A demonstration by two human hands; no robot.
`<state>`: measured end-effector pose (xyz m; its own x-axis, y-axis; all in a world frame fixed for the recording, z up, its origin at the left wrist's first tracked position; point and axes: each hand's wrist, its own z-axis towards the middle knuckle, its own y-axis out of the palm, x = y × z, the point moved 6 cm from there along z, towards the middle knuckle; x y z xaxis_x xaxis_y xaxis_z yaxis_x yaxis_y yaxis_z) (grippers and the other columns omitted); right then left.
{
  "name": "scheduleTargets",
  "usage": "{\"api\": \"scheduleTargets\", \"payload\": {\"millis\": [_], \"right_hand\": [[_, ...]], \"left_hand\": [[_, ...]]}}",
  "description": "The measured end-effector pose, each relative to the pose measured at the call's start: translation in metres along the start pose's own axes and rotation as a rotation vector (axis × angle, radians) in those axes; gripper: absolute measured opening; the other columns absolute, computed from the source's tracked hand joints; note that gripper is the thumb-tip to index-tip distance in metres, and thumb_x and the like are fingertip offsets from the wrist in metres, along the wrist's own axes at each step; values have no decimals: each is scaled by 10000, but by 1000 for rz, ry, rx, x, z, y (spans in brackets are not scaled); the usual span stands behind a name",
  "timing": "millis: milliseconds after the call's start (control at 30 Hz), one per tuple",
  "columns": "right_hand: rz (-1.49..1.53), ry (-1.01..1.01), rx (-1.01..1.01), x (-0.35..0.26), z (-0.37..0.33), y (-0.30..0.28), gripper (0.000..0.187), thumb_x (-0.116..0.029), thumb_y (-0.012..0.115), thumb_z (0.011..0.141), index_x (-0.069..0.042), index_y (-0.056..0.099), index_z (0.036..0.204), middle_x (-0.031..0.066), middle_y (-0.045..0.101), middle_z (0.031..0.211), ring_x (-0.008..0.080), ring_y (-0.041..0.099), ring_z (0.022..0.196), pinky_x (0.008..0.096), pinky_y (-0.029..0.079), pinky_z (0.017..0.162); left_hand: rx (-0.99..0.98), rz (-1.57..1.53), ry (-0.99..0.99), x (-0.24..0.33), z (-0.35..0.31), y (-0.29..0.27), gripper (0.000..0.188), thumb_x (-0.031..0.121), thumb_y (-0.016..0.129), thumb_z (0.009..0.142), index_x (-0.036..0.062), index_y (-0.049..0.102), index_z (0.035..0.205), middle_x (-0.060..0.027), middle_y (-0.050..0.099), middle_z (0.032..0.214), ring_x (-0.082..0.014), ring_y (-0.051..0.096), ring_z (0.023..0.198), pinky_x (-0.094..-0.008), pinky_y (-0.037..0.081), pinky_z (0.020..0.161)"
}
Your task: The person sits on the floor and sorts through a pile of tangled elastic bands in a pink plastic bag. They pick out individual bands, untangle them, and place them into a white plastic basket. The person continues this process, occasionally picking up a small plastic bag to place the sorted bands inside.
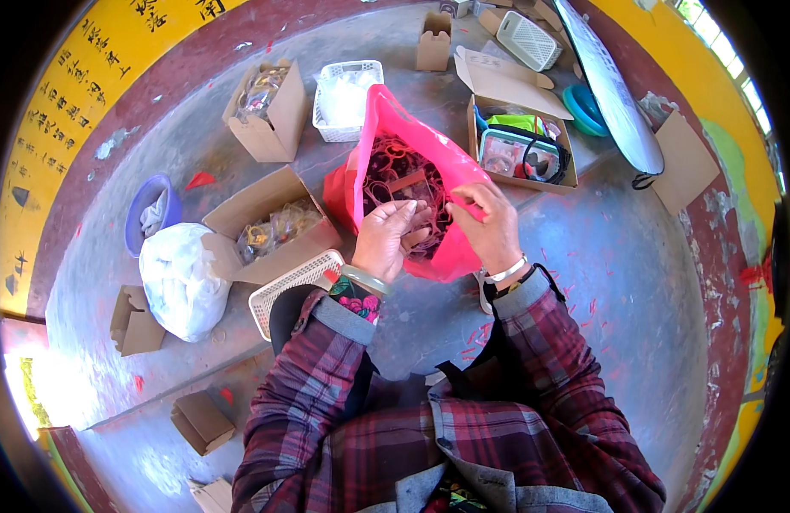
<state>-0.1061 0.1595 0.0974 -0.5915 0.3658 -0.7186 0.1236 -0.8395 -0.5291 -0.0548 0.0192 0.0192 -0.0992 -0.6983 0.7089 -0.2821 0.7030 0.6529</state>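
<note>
In front of me stands a bright pink plastic bag [380, 111] with its mouth spread wide. Tangled dark red cords or loops [395, 162] fill it. My left hand [391, 238] is over the near left part of the opening, its fingers curled and thumb pressed in. Across from it, my right hand [491, 224] overlaps the bag's right edge, thumb and forefinger brought together in a pinch. The fingertips of both hands point toward each other, a small gap apart. Whatever thin thing they may hold is too small to make out.
Left of the bag are a carton of wrapped items [280, 235], a white basket [297, 278] and a stuffed white bag [183, 282]. Beyond stand another carton [275, 120] and a white basket [348, 132]. An open box [574, 171] lies right, near a teal basin [583, 111].
</note>
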Motion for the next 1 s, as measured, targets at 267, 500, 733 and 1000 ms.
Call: {"api": "scheduleTargets", "payload": {"millis": [267,500,733,1000], "right_hand": [[-154,-355,26,-35,-5,3,242,-7,636,697,-29,619,938,123,594,943,289,585,853,353,478,734],[-114,-297,-22,-27,-6,6,199,-19,606,696,-32,609,895,113,583,889,291,576,808,356,477,701],[-141,-338,-10,-30,-6,3,66,-37,598,698,-43,558,749,89,554,806,281,564,761,354,471,659],[-241,-278,-159,-18,-10,14,55,-71,558,731,-54,535,778,100,550,755,300,566,654,372,465,557]], "left_hand": [[-89,251,104,-7,-1,15,205,73,458,910,-25,519,1079,-78,601,922,-132,590,830,-240,501,739],[-222,567,236,-9,1,16,264,-7,425,886,-42,509,1133,-78,585,982,-123,571,869,-245,475,780],[-208,502,175,-11,-2,16,268,-8,448,882,-53,496,1142,-93,597,1009,-147,595,893,-256,485,803],[-192,384,-37,-20,-2,17,241,22,449,884,-31,520,1108,-92,584,1027,-157,585,936,-265,476,829]]}}
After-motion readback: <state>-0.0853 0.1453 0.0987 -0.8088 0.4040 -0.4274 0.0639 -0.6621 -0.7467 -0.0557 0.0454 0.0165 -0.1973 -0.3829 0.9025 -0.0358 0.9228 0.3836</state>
